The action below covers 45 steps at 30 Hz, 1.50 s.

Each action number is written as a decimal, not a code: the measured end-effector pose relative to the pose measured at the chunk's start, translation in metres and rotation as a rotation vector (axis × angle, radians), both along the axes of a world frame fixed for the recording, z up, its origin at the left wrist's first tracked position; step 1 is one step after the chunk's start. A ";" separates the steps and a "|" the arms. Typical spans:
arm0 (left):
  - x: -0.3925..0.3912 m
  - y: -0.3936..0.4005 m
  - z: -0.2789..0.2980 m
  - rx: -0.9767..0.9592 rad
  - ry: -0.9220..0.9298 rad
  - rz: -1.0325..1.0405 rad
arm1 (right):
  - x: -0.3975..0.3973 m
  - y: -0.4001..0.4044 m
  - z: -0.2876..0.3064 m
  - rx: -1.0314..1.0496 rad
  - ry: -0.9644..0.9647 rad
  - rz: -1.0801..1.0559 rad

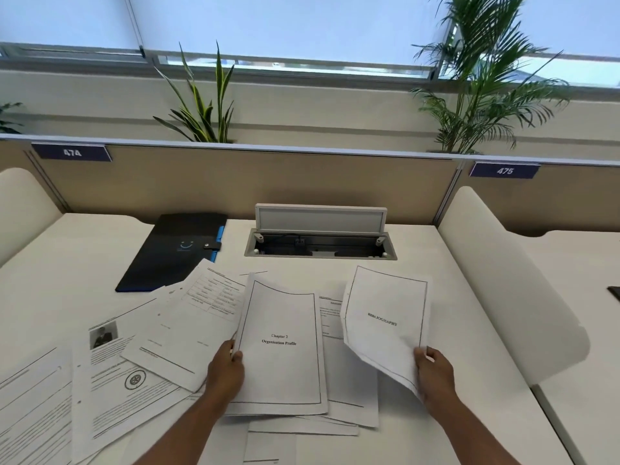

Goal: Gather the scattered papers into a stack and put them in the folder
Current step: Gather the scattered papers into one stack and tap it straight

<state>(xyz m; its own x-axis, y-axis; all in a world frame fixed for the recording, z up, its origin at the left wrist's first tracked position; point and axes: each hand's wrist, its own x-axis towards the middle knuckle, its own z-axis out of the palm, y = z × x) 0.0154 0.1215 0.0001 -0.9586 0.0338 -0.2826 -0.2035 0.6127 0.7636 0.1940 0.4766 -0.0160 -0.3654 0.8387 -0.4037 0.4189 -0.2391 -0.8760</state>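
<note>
My left hand (224, 374) grips the left edge of a white sheet headed "Chapter 2 Organization Profile" (281, 350), lifted a little above the desk. My right hand (432, 374) pinches the lower right corner of a sheet marked "Bibliography" (385, 323), held up and curling. Several more printed papers (134, 367) lie fanned and overlapping across the white desk (436, 280), to the left and under both held sheets. A black folder (171, 253) with a blue edge and a snap strap lies closed at the back left, its near corner under a paper.
An open cable hatch (320, 245) with a raised lid sits in the desk's middle back. A beige partition (268, 182) with tags 474 and 475 runs behind. Curved white side dividers (503, 280) bound the desk left and right. Potted plants (201, 105) stand beyond the partition.
</note>
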 end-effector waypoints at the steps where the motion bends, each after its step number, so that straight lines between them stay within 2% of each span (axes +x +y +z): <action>1: 0.001 0.006 0.000 -0.018 0.004 -0.013 | -0.002 -0.004 0.001 -0.003 -0.010 0.043; 4: 0.004 0.016 0.001 -0.091 0.032 -0.096 | -0.009 -0.026 0.003 0.038 -0.052 0.177; 8: 0.003 0.022 0.002 -0.188 0.043 -0.201 | -0.020 -0.060 0.007 0.225 -0.209 0.277; 11: 0.002 0.026 0.005 -0.142 -0.026 -0.187 | -0.029 -0.079 0.010 0.333 -0.302 0.303; 13: 0.002 0.031 0.008 -0.075 -0.082 -0.160 | -0.034 -0.088 0.013 0.286 -0.304 0.313; 17: 0.002 0.042 0.015 0.012 -0.232 -0.138 | -0.047 -0.097 0.020 0.057 -0.197 0.304; 20: 0.000 0.049 0.016 0.052 -0.279 -0.143 | -0.053 -0.097 0.020 -0.101 -0.086 0.270; 25: 0.000 0.052 0.019 0.060 -0.252 -0.183 | -0.052 -0.094 0.014 -0.126 -0.051 0.334; 30: 0.002 0.041 0.024 0.238 -0.211 -0.254 | -0.042 -0.085 0.021 -0.221 0.139 0.399; 36: 0.008 0.030 0.035 0.528 -0.267 -0.276 | -0.037 -0.079 0.035 -0.398 0.384 0.454; 40: 0.014 0.028 0.041 0.605 -0.251 -0.287 | -0.040 -0.085 0.050 -0.324 0.404 0.444; 45: 0.015 0.027 0.064 0.592 -0.063 -0.203 | -0.048 -0.093 0.076 -0.257 0.557 0.521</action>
<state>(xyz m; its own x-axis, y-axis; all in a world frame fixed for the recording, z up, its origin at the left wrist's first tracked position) 0.0305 0.1485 0.0641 -0.8988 0.3818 -0.2156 -0.1829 0.1204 0.9757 0.1463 0.3839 0.0604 -0.8888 0.4105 -0.2038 0.0499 -0.3554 -0.9334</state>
